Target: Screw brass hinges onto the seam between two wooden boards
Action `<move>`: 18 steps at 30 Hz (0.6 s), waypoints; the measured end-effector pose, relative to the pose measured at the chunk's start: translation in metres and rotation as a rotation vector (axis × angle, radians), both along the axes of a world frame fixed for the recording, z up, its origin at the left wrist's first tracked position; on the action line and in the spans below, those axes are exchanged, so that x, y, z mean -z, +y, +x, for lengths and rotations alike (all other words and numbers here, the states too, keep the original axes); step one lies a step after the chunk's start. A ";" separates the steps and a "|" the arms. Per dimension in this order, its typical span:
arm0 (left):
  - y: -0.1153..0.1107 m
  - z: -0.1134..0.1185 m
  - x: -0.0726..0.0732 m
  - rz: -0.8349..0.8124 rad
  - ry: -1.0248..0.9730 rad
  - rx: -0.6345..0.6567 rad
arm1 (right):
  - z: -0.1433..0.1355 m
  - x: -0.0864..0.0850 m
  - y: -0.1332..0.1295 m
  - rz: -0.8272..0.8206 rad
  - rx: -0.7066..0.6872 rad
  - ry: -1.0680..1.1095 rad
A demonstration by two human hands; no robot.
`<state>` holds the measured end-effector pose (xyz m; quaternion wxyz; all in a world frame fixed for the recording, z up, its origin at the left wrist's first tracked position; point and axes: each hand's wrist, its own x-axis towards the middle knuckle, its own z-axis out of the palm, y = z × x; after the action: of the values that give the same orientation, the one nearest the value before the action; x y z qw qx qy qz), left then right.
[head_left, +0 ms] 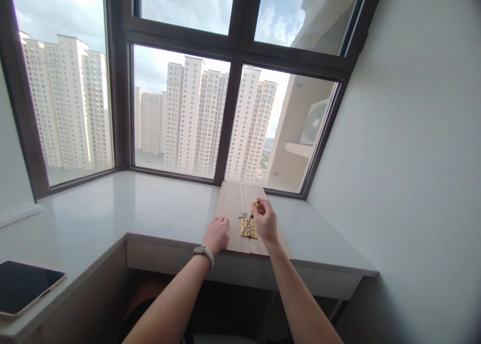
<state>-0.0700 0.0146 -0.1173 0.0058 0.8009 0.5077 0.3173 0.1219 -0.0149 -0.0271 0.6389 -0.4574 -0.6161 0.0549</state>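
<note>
My right hand [266,223] holds a screwdriver [257,204] with a yellow and black handle, its shaft slanting down to the left over a brass-coloured hinge [248,228]. The hinge lies across the seam between two light wooden boards [235,199] placed side by side. Several small screws [243,216] lie just above the hinge. Where the screwdriver's tip meets the hinge is too small to make out. My left hand [218,234], with a watch [203,254] on the wrist, rests on the left board near its front edge, fingers laid on the wood.
The boards lie on a white windowsill counter [165,209] whose front edge steps inward. A tablet [28,286] sits at the counter's left end. Dark-framed windows [235,108] rise behind, and a white wall [406,133] stands on the right.
</note>
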 end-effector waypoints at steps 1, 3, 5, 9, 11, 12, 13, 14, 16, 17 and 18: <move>0.000 0.000 0.000 0.000 -0.001 0.001 | 0.000 0.000 -0.001 0.004 0.013 0.005; 0.000 0.000 0.000 -0.006 -0.001 0.001 | 0.000 0.001 -0.002 0.021 0.050 -0.014; 0.000 0.000 0.000 -0.008 -0.003 -0.002 | 0.001 0.003 -0.002 0.049 0.096 -0.055; 0.001 0.000 0.000 0.002 -0.005 -0.003 | 0.002 0.007 0.000 0.095 0.189 -0.090; 0.001 0.000 0.001 0.005 -0.006 0.000 | 0.002 0.007 0.000 0.089 0.183 -0.083; 0.001 0.000 0.001 0.005 -0.006 0.000 | 0.001 0.006 0.000 0.081 0.167 -0.078; 0.001 0.000 0.001 0.003 -0.005 0.000 | 0.000 0.006 -0.001 0.070 0.144 -0.074; 0.001 0.000 0.001 0.000 -0.004 -0.001 | -0.001 0.005 -0.001 0.057 0.118 -0.071; 0.001 0.000 0.001 -0.003 -0.004 -0.001 | -0.002 0.004 -0.003 0.035 0.076 -0.066; 0.000 0.000 0.001 -0.003 -0.005 -0.001 | -0.003 0.003 -0.004 0.027 0.064 -0.065; 0.000 0.000 0.000 -0.003 -0.005 0.001 | -0.004 0.003 -0.004 0.022 0.058 -0.066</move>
<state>-0.0699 0.0146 -0.1177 0.0081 0.8003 0.5079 0.3185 0.1178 -0.0192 -0.0299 0.6245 -0.4695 -0.6240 0.0146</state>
